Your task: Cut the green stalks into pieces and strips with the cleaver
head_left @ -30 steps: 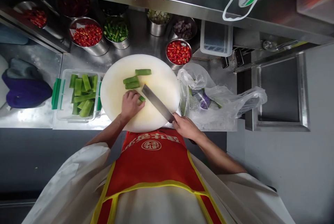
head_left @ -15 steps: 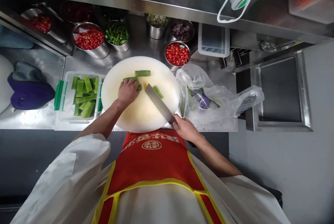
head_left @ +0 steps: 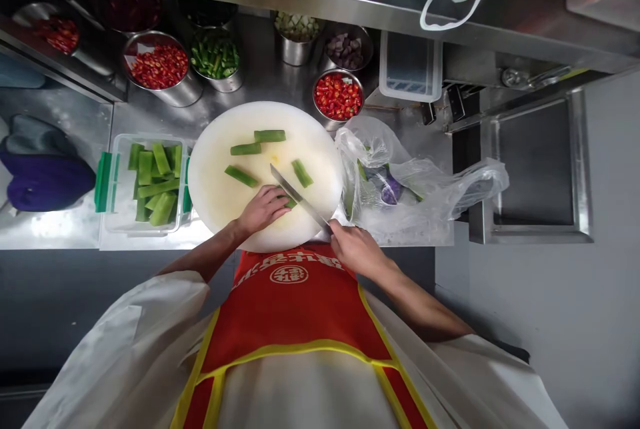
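On the round white cutting board (head_left: 215,209), my left hand (head_left: 265,208) presses down with curled fingers on a piece of green vegetable (head_left: 291,203), which is mostly covered by the fingers. My right hand (head_left: 357,247) grips the handle of a cleaver (head_left: 300,197). Its blade slants up and left across the board, edge beside the left fingertips and the held piece. Several other green vegetable pieces (head_left: 270,136) lie loose on the board, one of them right of the blade.
Left of the board stands a clear container (head_left: 120,216) of green pieces. Metal pots of chopped red chillies (head_left: 159,68) and green chillies (head_left: 215,56) line the back. A plastic bag (head_left: 440,196) with something purple sits at right. A steel shelf (head_left: 300,2) overhangs the counter.
My left hand has moved right and toward me, from the upper left pieces to one beside the blade. Another piece now lies lower left on the board. The cleaver stays in my right hand.
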`<move>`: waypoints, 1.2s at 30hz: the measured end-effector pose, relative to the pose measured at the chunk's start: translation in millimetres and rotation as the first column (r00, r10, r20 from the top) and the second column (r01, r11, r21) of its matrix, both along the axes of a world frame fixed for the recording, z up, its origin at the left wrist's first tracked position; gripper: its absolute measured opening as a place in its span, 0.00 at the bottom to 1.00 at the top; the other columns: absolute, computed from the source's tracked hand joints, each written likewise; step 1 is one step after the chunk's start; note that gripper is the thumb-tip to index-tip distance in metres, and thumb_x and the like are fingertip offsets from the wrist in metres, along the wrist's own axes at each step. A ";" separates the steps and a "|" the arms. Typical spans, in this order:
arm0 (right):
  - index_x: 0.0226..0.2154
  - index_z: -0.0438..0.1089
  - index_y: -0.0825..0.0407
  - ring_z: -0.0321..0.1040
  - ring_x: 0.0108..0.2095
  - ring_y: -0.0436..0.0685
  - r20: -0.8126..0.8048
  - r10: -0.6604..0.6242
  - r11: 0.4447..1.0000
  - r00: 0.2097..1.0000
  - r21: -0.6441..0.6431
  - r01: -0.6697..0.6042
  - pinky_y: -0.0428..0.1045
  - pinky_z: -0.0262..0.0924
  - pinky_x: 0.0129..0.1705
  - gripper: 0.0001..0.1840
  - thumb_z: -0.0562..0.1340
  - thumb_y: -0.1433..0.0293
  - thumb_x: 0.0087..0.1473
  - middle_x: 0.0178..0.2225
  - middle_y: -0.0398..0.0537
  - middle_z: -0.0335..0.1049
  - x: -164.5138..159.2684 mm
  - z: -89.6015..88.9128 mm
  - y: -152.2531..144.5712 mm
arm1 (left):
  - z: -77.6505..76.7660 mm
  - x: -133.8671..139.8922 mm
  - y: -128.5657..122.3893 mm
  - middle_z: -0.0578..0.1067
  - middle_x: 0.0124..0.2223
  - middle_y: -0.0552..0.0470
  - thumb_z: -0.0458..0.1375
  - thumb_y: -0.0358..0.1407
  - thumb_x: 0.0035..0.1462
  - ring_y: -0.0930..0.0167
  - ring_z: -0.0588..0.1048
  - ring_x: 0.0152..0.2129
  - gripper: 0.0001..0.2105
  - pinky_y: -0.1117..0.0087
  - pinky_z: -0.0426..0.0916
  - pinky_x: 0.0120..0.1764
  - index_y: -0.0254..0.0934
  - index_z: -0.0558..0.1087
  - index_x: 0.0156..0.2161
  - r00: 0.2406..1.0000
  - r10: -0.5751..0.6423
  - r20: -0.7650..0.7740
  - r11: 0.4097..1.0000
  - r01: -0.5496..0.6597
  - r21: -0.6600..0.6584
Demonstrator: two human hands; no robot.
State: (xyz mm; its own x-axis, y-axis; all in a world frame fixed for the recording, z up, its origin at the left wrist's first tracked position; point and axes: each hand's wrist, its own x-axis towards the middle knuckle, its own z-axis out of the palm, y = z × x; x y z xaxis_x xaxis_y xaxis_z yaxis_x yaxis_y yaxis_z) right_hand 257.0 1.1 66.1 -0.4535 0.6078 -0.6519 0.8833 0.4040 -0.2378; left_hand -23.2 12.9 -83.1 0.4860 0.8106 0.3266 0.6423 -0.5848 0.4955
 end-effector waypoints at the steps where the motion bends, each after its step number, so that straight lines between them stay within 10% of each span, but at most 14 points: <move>1: 0.52 0.61 0.54 0.76 0.38 0.61 0.000 0.010 1.000 1.000 -0.003 -0.010 0.50 0.52 0.35 0.14 0.49 0.72 0.65 0.40 0.54 0.80 -0.4 4.0 -1.3 | -0.9 -0.3 0.8 0.77 0.46 0.45 0.59 0.42 0.65 0.63 0.71 0.47 0.10 0.56 0.70 0.52 0.40 0.77 0.46 1.000 0.001 0.007 1.000 -0.002 0.012; 15: 0.54 0.60 0.54 0.76 0.40 0.63 -0.013 -0.015 0.991 1.000 -0.135 0.013 0.50 0.53 0.35 0.17 0.52 0.74 0.62 0.39 0.56 0.80 6.5 19.6 -5.8 | 1.2 0.6 2.3 0.77 0.46 0.44 0.59 0.43 0.64 0.62 0.72 0.47 0.11 0.56 0.70 0.53 0.40 0.77 0.45 1.000 0.010 0.025 0.998 -0.008 -0.059; 25: 0.52 0.61 0.53 0.75 0.40 0.62 -0.073 -0.040 0.997 0.997 -0.063 0.035 0.50 0.54 0.37 0.14 0.50 0.71 0.65 0.44 0.56 0.79 -19.9 -25.0 12.3 | 2.9 -0.3 3.5 0.77 0.47 0.45 0.59 0.43 0.64 0.63 0.73 0.48 0.11 0.56 0.69 0.54 0.41 0.78 0.46 1.000 0.011 0.013 0.995 -0.010 -0.100; 36: 0.52 0.61 0.53 0.75 0.40 0.61 -0.014 -0.098 0.995 0.995 0.036 0.098 0.50 0.53 0.36 0.15 0.50 0.71 0.65 0.41 0.53 0.80 7.2 -23.3 17.5 | 4.8 19.3 18.4 0.78 0.46 0.46 0.58 0.41 0.66 0.63 0.73 0.48 0.10 0.56 0.69 0.55 0.41 0.79 0.46 0.997 0.068 0.035 0.994 -0.065 -0.092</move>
State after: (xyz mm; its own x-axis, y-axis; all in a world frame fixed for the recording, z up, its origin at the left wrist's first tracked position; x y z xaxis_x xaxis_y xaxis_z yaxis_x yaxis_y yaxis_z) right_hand 264.2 18.6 42.8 -0.3985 0.6728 -0.6233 0.9161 0.3241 -0.2359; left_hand -3.8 31.3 -78.3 0.4189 0.8678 0.2673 0.6581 -0.4930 0.5691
